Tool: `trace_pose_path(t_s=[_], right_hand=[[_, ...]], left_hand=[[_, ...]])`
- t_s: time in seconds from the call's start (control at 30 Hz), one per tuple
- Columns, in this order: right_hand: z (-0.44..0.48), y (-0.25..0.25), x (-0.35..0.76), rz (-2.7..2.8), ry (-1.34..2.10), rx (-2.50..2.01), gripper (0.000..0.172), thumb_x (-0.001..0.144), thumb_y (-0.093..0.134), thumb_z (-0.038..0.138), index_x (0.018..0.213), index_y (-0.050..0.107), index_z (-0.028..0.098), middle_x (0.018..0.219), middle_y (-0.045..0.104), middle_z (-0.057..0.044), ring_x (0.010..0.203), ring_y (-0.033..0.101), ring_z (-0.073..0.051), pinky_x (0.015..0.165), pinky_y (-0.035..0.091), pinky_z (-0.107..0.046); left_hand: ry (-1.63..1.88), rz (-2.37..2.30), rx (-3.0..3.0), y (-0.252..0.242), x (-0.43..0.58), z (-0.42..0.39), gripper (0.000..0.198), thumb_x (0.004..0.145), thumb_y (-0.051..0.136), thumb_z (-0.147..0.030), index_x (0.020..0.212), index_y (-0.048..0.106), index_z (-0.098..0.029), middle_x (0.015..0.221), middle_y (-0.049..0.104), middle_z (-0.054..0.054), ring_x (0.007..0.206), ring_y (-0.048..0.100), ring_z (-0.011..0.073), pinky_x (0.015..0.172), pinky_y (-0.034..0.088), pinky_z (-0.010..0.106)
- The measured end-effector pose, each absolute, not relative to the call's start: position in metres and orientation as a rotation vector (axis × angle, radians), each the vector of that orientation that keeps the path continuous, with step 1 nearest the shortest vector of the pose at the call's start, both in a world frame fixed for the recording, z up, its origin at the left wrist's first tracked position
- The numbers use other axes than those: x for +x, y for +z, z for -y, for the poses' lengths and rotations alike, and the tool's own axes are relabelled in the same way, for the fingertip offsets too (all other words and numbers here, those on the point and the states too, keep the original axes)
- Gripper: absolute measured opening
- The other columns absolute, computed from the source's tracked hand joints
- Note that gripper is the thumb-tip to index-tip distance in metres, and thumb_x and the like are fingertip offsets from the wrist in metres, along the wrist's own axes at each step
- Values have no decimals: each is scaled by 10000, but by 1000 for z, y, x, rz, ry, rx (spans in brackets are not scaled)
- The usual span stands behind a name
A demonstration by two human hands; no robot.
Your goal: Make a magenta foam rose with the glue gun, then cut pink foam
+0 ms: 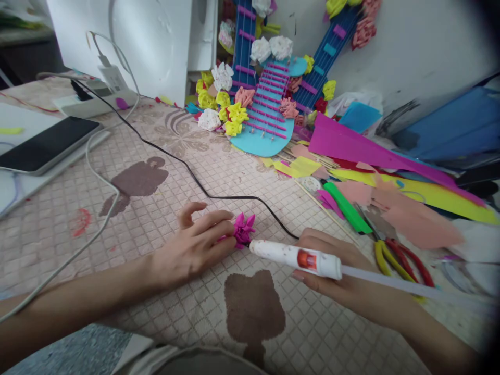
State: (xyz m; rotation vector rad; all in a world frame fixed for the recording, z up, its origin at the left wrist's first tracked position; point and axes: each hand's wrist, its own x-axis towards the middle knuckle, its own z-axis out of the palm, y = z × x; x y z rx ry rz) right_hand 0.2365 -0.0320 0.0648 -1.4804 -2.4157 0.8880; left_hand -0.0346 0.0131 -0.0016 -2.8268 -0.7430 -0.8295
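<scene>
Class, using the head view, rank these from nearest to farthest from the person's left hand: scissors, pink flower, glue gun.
1. Pink flower, at the fingertips of the left hand.
2. Glue gun, held in the right hand.
3. Scissors, farther right.

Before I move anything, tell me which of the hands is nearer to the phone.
Left. The left hand, at the magenta flower, lies right of the phone; the right hand, holding the glue gun, is farther right.

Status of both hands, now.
Left hand: fingers closed, holding the magenta flower; thumb hidden.
Right hand: closed around the white glue gun, nozzle close to the flower.
</scene>
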Motion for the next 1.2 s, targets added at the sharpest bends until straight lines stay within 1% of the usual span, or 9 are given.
trace_pose_path(t_s=[0.23, 0.43, 0.63, 0.87, 1.0, 1.2], right_hand=[[33, 65, 231, 2423, 925, -1456, 215, 921, 493, 349, 767, 496, 199, 760, 510, 6, 648, 511, -120, 554, 367, -246], [33, 62, 230, 2473, 867, -1482, 243, 922, 472, 374, 754, 491, 198, 759, 505, -7, 642, 504, -135, 530, 355, -251], [33, 58, 230, 2474, 856, -1502, 243, 929, 462, 374, 764, 480, 196, 764, 491, -4, 635, 502, -129, 540, 362, -252], [34, 56, 233, 2497, 819, -1502, 264, 932, 445, 400, 773, 484, 193, 767, 490, -8, 635, 499, -133, 550, 370, -261], [34, 54, 234, 2506, 786, -1535, 278, 924, 449, 413, 753, 487, 197, 752, 497, -11, 621, 489, -137, 533, 363, -258], [34, 54, 234, 2518, 759, -1534, 258, 917, 449, 387, 748, 500, 200, 753, 506, -17, 619, 509, -141, 537, 367, -262]], left_hand=[[-852, 747, -2866, 0, -34, -13, 192, 965, 423, -163, 964, 612, -192, 958, 679, 18, 1125, 508, 205, 1035, 237, 437], [-858, 729, -2870, 0, -35, -14, 193, 961, 427, -151, 965, 614, -201, 947, 674, 16, 1122, 512, 202, 1019, 240, 433], [-848, 747, -2860, 2, -35, -13, 233, 980, 383, -155, 940, 606, -208, 940, 679, 7, 1108, 522, 193, 997, 254, 423], [-888, 722, -2848, 2, -33, -15, 229, 976, 393, -144, 924, 610, -198, 911, 678, 10, 1090, 526, 195, 987, 249, 435], [-894, 737, -2856, 0, -33, -15, 195, 954, 439, -128, 919, 615, -203, 910, 674, 7, 1102, 524, 200, 990, 248, 440], [-880, 750, -2883, 1, -32, -15, 182, 954, 444, -133, 929, 608, -209, 928, 674, 11, 1099, 517, 203, 987, 242, 445]])
